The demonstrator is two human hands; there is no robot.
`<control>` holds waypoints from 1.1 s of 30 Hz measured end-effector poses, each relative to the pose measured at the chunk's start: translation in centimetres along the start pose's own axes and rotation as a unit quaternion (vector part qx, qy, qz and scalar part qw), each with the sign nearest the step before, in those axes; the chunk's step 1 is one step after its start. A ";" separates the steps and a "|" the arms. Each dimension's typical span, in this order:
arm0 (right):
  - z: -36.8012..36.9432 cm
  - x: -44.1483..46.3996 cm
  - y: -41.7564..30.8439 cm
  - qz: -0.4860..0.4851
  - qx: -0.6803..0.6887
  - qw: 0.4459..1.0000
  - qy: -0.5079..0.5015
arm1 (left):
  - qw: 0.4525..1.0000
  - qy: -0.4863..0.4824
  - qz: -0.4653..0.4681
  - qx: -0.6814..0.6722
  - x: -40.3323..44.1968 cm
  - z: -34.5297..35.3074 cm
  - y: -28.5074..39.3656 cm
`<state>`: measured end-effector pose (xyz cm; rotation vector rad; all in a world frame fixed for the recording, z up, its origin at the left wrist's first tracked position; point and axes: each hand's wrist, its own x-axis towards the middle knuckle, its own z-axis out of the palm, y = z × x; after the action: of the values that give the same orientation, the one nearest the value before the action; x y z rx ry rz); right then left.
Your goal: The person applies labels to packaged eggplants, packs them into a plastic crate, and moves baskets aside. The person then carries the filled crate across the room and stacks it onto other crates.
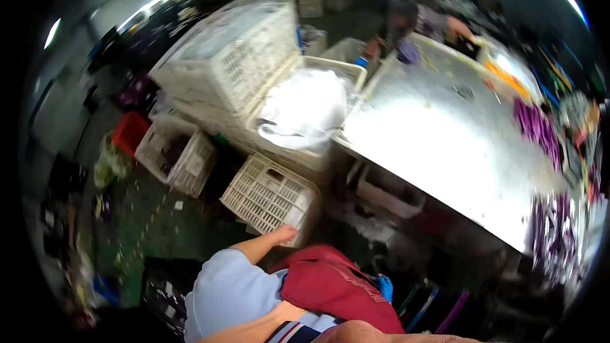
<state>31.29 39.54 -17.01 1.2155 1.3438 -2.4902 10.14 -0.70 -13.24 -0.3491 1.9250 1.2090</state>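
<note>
My left hand [285,234] is at the near edge of a tilted cream plastic crate [270,197] with slotted sides. Its fingers seem closed on the rim, though motion blurs them. By the right side of my red apron [343,282], a small blue shape looks like my right hand [384,287] in a glove; its fingers are not clear. The crate is down beside a larger cream bin, in which a white bag or sheet [305,108] is heaped.
A metal-topped table [438,146] stands to the right, with shiny purple strips [553,235] along its far side. Stacked cream crates [222,63] rise ahead. An open crate [178,152] and a red bin [130,132] sit left. Another person [438,25] is across the table.
</note>
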 end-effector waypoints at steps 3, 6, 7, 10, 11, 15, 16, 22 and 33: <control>8.1 1.0 -6.1 0.022 -0.131 0.984 -0.116 | 0.990 0.086 -0.053 -0.094 -2.3 -2.6 -3.4; 15.1 4.2 -7.0 -0.006 -0.272 0.930 -0.249 | 0.961 0.192 -0.060 -0.191 -5.8 -4.2 -6.3; 19.2 2.6 -8.4 -0.013 -0.295 0.914 -0.278 | 0.957 0.194 -0.066 -0.205 -7.0 -4.8 -7.2; 28.8 1.9 -9.3 0.017 -0.394 0.865 -0.310 | 0.926 0.233 -0.104 -0.280 -8.3 -5.7 -11.7; 31.0 3.4 -8.0 -0.018 -0.400 0.845 -0.356 | 0.915 0.237 -0.108 -0.307 -9.4 -5.8 -12.0; 42.6 0.6 -10.6 -0.115 -0.469 0.734 -0.478 | 0.865 0.273 -0.099 -0.408 -10.6 -6.1 -14.2; 44.6 1.5 -10.2 -0.092 -0.471 0.714 -0.509 | 0.855 0.258 -0.100 -0.439 -9.7 -6.0 -16.0; 55.2 5.5 -11.1 -0.119 -0.475 0.618 -0.614 | 0.825 0.330 -0.078 -0.452 -10.9 -10.6 -9.6; 68.0 15.1 -12.1 -0.286 -0.478 0.448 -0.699 | 0.852 0.479 0.199 0.073 -13.8 -35.1 21.3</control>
<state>-25.32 1.87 2.16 -1.4197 1.8079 -1.1770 -11.28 -22.25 17.62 -0.5579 3.0612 1.2388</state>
